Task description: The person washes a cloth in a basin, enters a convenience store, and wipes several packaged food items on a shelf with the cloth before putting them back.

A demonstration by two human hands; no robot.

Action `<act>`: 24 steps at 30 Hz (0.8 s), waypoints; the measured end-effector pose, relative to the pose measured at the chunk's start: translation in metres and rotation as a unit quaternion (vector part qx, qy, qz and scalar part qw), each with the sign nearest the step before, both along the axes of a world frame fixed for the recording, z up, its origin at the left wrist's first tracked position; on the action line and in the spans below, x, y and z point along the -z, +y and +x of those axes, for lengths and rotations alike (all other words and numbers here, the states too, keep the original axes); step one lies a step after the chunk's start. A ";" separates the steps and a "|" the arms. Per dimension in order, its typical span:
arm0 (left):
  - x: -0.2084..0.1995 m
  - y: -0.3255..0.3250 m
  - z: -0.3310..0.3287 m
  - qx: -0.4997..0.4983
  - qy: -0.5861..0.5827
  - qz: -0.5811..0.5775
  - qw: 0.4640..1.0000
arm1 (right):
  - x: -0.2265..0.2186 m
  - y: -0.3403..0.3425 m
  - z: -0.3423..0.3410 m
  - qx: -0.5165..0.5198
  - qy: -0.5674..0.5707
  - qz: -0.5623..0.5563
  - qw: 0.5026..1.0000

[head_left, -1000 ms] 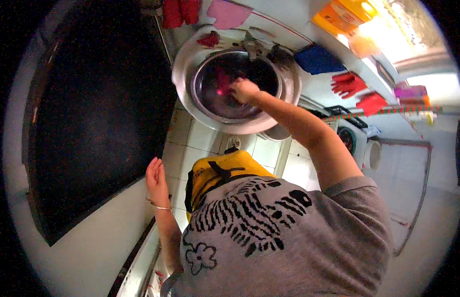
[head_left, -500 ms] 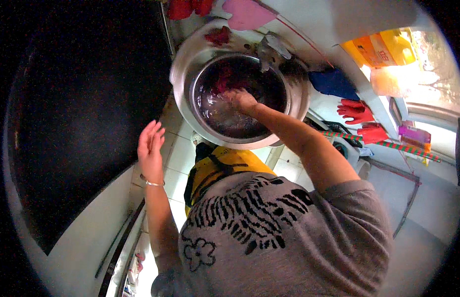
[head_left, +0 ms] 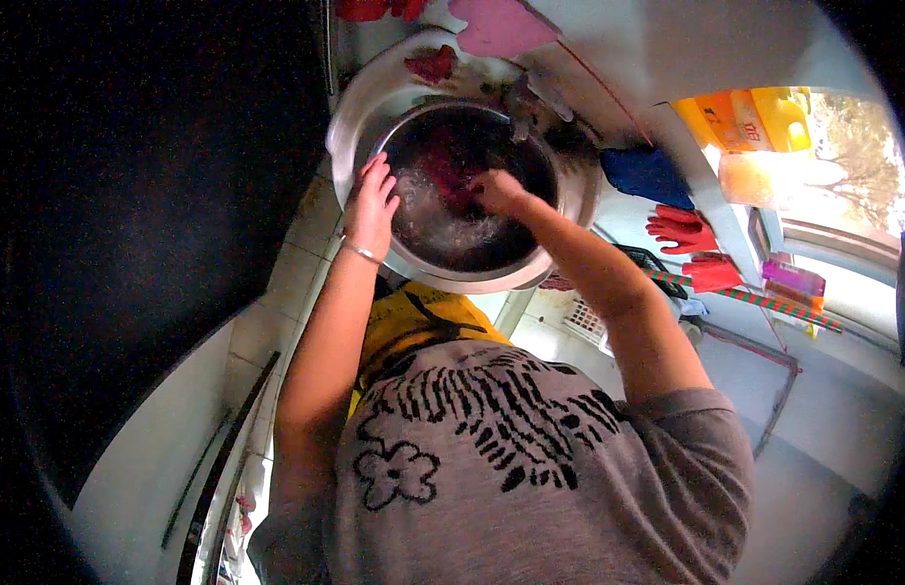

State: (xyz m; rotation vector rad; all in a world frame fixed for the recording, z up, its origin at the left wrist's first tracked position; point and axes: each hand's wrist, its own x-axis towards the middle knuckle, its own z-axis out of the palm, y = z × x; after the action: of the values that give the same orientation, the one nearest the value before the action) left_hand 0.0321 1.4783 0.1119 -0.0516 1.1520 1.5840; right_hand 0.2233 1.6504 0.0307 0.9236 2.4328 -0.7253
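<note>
A round metal basin (head_left: 423, 257) of dark water sits inside a larger pale sink (head_left: 343, 132). Something dark red and soft, like cloth (head_left: 454, 185), lies blurred in the water. Over it is my right hand (head_left: 499, 192), its fingers curled closed at the water; whatever they grip is hidden. My left hand (head_left: 371, 208), with a bangle at the wrist, is at the basin's left rim. Its fingers are stretched out and hold nothing. Whether they touch the rim I cannot tell.
A small dark red cloth (head_left: 431, 64) lies on the sink's back edge, near a grey cloth (head_left: 535, 102). To the right hang a blue cloth (head_left: 647, 175) and red gloves (head_left: 682, 229), above a striped pole (head_left: 754, 297). A yellow jug (head_left: 754, 119) stands by the window.
My left hand has moved up and right, from beside the sink to the basin's rim. My right hand has shifted slightly right, its fingers now more curled.
</note>
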 end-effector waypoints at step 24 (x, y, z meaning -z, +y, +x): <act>0.038 0.112 0.139 -0.109 -0.356 0.138 0.918 | -0.114 -0.052 -0.003 0.162 0.373 0.134 0.904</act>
State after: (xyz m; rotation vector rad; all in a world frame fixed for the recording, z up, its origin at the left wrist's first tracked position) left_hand 0.1715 1.5898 0.0735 -0.5417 0.3566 1.6979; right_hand 0.2206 1.5989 0.1444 1.3771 3.1426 -1.0233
